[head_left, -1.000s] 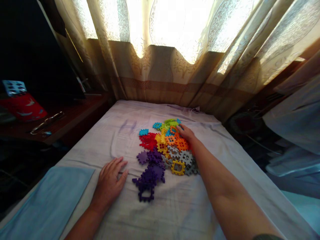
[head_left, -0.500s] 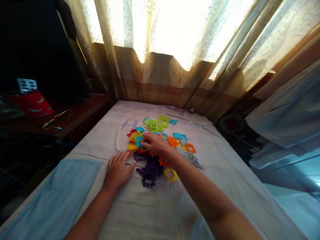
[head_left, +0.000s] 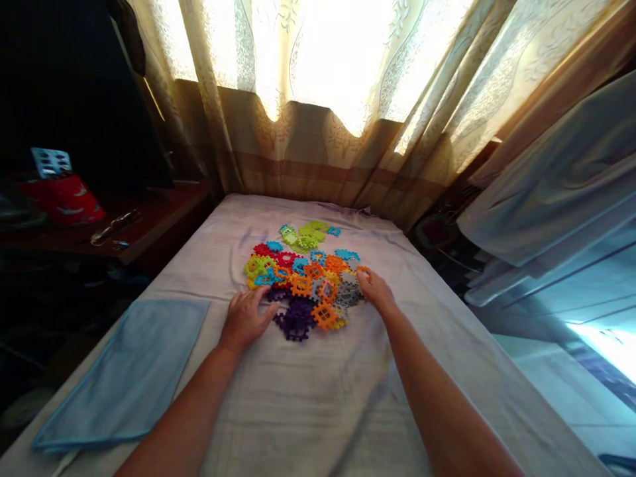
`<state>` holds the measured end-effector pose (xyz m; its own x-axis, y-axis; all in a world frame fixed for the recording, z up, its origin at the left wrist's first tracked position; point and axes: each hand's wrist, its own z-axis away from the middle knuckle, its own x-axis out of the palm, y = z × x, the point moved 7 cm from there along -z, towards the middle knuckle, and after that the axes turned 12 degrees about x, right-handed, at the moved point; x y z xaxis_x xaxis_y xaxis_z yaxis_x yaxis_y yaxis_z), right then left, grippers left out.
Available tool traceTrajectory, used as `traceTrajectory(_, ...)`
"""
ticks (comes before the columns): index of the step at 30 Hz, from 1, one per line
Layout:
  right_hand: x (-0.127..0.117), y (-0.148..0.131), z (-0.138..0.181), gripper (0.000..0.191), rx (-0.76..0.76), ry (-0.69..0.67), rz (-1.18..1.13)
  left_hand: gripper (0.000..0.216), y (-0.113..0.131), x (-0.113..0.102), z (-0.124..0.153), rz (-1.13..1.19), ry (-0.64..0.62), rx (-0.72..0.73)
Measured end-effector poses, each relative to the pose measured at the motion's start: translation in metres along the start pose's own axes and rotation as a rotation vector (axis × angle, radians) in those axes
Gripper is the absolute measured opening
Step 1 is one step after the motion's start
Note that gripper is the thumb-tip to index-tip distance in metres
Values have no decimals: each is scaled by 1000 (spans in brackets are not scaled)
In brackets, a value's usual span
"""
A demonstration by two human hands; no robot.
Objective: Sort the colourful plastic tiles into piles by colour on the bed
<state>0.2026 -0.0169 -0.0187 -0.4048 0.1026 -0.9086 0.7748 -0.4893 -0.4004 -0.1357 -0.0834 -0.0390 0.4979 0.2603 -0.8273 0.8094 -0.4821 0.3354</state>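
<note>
Colourful toothed interlocking plastic pieces lie in a loose heap on a sheet-covered surface (head_left: 308, 411). My left hand (head_left: 247, 319) rests at the heap's near left side, fingers apart, its fingertips beside the dark purple pieces (head_left: 297, 321). At the right edge, my right hand (head_left: 376, 290) has its fingers closed around an orange piece (head_left: 364, 271), partly covered by them. Grey pieces (head_left: 349, 295) sit just left of that hand. More orange pieces (head_left: 324, 316) fill the middle, with yellow-green ones (head_left: 257, 265) and red ones (head_left: 287, 258) to the left.
Light green pieces (head_left: 312, 234) form a separate group farther back. A folded light blue cloth (head_left: 129, 371) lies at the left. Beyond it stands a dark wooden desk (head_left: 149, 228) with a red container (head_left: 74, 202). Curtains (head_left: 308, 152) hang behind, and cloth (head_left: 551, 172) hangs at the right.
My right hand has moved from the left part of the heap to its right edge, onto an orange piece. Orange pieces now show in the middle. My left hand stays at the left side.
</note>
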Motion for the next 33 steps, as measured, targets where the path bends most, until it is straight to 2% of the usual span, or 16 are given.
traceTrajectory(3, 21, -17, 19, 60, -66, -18, -35, 76, 14, 8, 3, 62, -96, 156)
traceTrajectory(6, 41, -61, 42, 53, -202, -24, -154, 97, 21, 16, 8, 77, -160, 235)
traceTrajectory(8, 50, -91, 54, 53, -299, -23, -219, 93, 19, 16, 10, 62, -139, 224)
traceTrajectory(10, 52, -115, 63, 53, -384, -10, -279, 82, 13, 13, 8, 44, -64, 186)
traceTrajectory(13, 41, -135, 78, 54, -528, -16, -345, 60, -2, 4, 6, 14, 82, 54)
traceTrajectory(15, 30, -132, 91, 60, -631, -31, -318, 49, -9, 0, 6, 0, 135, -27)
traceTrajectory(17, 24, -118, 107, 73, -721, -41, -209, 45, -10, -2, 5, 2, 145, -52)
traceTrajectory(19, 28, -96, 123, 88, -790, -83, -56, 44, -8, -3, 4, 9, 135, -50)
traceTrajectory(21, 41, -74, 131, 97, -768, -128, 72, 42, -6, -3, 2, 10, 122, -52)
traceTrajectory(24, 58, -64, 129, 95, -696, -89, 115, 37, -3, -1, 1, 13, 101, -33)
traceTrajectory(27, 65, -87, 110, 85, -664, 2, 45, 33, -2, -1, 2, 16, 110, -18)
traceTrajectory(30, 60, -114, 75, 75, -591, 94, -42, 33, -2, -3, 4, 30, 127, -7)
traceTrajectory(33, 46, -123, 33, 70, -488, 176, -111, 34, -3, -4, 4, 60, 138, -14)
